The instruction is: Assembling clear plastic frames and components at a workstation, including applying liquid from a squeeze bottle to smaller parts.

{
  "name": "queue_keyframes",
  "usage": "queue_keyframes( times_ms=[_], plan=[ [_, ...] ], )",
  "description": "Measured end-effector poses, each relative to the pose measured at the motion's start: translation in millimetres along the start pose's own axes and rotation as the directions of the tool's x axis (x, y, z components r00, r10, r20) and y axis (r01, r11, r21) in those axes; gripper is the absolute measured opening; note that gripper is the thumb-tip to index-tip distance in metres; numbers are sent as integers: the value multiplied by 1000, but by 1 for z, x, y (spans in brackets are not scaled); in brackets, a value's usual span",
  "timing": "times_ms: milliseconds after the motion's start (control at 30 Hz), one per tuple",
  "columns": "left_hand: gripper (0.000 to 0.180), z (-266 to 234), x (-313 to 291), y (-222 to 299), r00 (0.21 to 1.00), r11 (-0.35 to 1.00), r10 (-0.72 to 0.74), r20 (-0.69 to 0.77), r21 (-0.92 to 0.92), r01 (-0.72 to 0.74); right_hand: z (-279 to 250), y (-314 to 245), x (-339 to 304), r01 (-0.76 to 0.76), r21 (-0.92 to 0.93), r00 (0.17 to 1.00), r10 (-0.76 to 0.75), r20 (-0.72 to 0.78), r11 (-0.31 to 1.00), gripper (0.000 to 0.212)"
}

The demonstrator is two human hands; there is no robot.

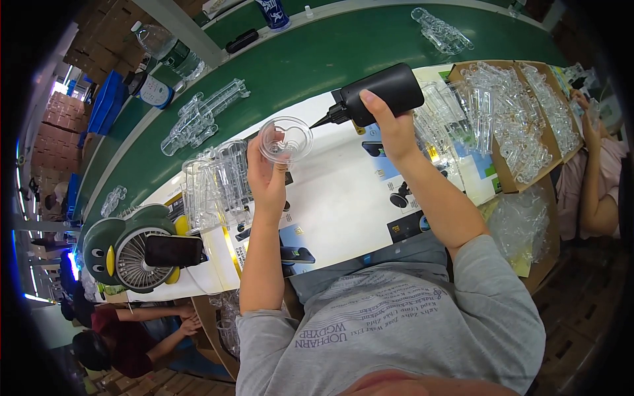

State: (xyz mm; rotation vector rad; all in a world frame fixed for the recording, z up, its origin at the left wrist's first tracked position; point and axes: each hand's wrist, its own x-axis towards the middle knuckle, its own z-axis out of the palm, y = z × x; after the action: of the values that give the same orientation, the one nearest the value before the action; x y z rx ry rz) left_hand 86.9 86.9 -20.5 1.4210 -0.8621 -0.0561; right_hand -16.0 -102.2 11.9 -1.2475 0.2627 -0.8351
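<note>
Bottle (393, 90), smooth, cylindrical, fills grasping right hand (396, 131); left hand (267, 183) grips transparent cup (286, 139).

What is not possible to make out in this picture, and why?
Head view:
Contents of the black plastic bottle: hidden by its dark walls.
Whether its tapered nozzle touches the clear round plastic cup: too small to tell.
Top of the blue cylindrical container: cut off by upper edge.
Fingers of the right hand: partly behind the bottle.
</note>
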Motion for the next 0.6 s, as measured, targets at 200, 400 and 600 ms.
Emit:
queue_keyframes(
  times_ms=[200, 400, 600],
  plan=[
    [39, 3, 1, 3, 1000, 999, -16, 2, -35, 17, -1, 0, 0, -13, -2, 1000, 13, 5, 1000, 27],
    [37, 0, 2, -2, 1000, 999, 18, -1, -51, -18, 1, 2, 0, -2, 3, 1000, 2, 5, 1000, 29],
    [37, -1, 1, -2, 1000, 999, 12, 11, -53, -11, 2, 1, -1, 6, -4, 1000, -6, 5, 1000, 30]
  ],
)
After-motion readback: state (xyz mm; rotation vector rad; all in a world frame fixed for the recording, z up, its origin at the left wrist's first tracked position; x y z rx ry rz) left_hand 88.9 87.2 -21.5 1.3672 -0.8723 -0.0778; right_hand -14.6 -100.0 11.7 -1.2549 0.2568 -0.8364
